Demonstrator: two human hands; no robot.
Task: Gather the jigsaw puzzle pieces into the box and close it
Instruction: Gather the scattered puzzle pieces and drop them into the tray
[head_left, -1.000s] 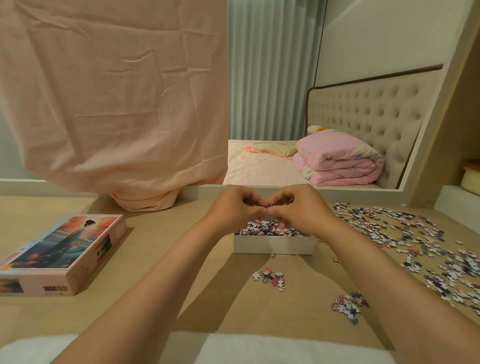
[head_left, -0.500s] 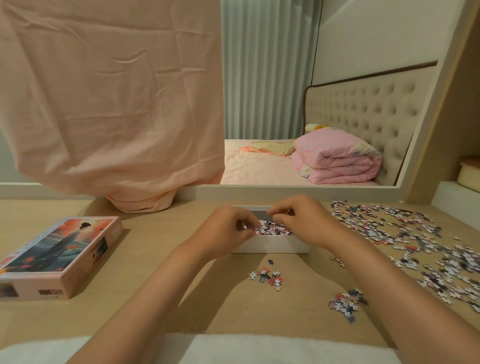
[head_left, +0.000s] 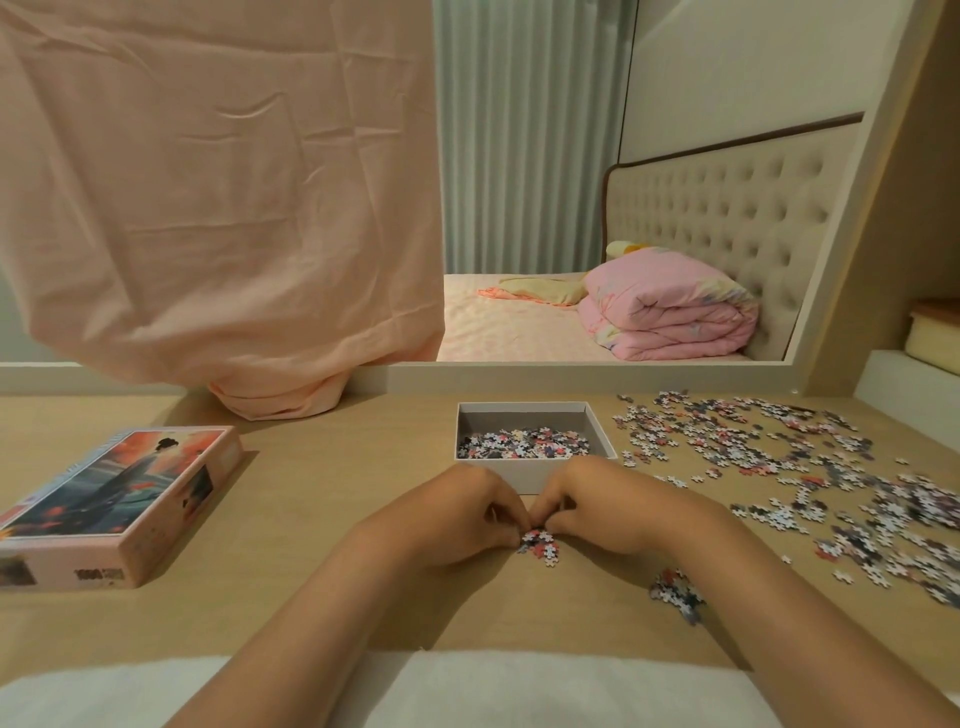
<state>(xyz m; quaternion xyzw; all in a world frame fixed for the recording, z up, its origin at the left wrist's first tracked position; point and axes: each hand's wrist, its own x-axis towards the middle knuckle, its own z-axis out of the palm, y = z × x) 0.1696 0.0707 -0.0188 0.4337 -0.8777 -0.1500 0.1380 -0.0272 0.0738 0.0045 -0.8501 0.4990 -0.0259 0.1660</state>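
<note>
An open white box (head_left: 597, 423) stands at the middle of the wooden table (head_left: 322, 499), with a layer of puzzle pieces (head_left: 524, 443) inside. Its pictured lid (head_left: 117, 501) lies apart at the left. Just in front of the box, my left hand (head_left: 457, 512) and my right hand (head_left: 597, 506) rest side by side on the table, fingers curled around a small cluster of pieces (head_left: 540, 543). The fingertips touch the cluster from both sides. Many loose pieces (head_left: 779, 467) cover the table's right side.
A smaller clump of pieces (head_left: 675, 595) lies by my right forearm. A peach cloth (head_left: 218, 208) hangs at the back left, its hem bunched on the table. A mirror (head_left: 571, 208) stands behind the box. A white cushion (head_left: 156, 691) lines the near edge.
Both hands have come down from over the box to the table in front of it and closed in on the small cluster there. The box interior now shows.
</note>
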